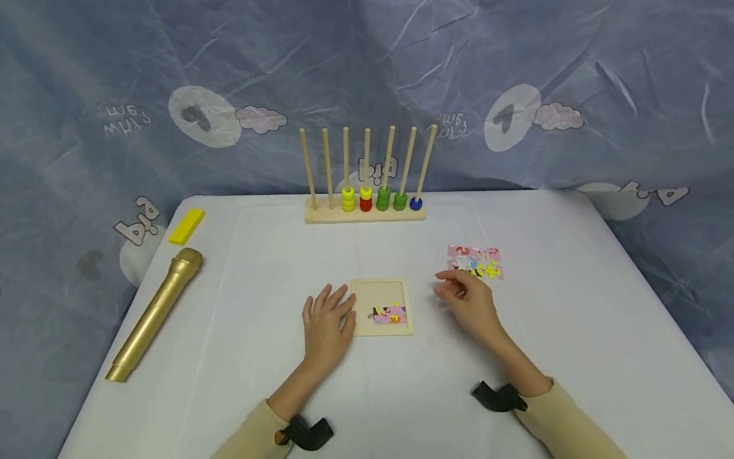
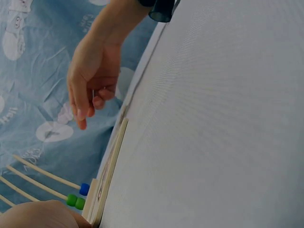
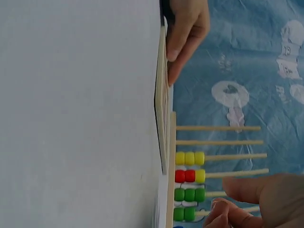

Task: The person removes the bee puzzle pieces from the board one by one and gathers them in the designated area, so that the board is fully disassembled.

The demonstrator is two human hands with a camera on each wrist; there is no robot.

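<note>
A square wooden puzzle tray (image 1: 381, 287) lies on the white table, with joined pink and yellow puzzle pieces (image 1: 390, 314) in its lower right part. My left hand (image 1: 329, 330) rests at the tray's left side, fingers spread, fingertips touching its rim. Right of the tray, my right hand (image 1: 471, 306) hovers above the table with fingers loosely bent. Nothing is visible between its thumb and fingers. Just beyond its fingertips lies a group of pink puzzle pieces (image 1: 478, 256), partly hidden by the hand. The left wrist view also shows the right hand (image 2: 95, 76) raised.
A wooden peg rack (image 1: 365, 216) with coloured beads stands at the table's back edge. Toward the left edge lie a gold microphone (image 1: 153, 315) and a yellow block (image 1: 187, 227). A printed blue-grey cloth (image 1: 321, 70) hangs behind the table.
</note>
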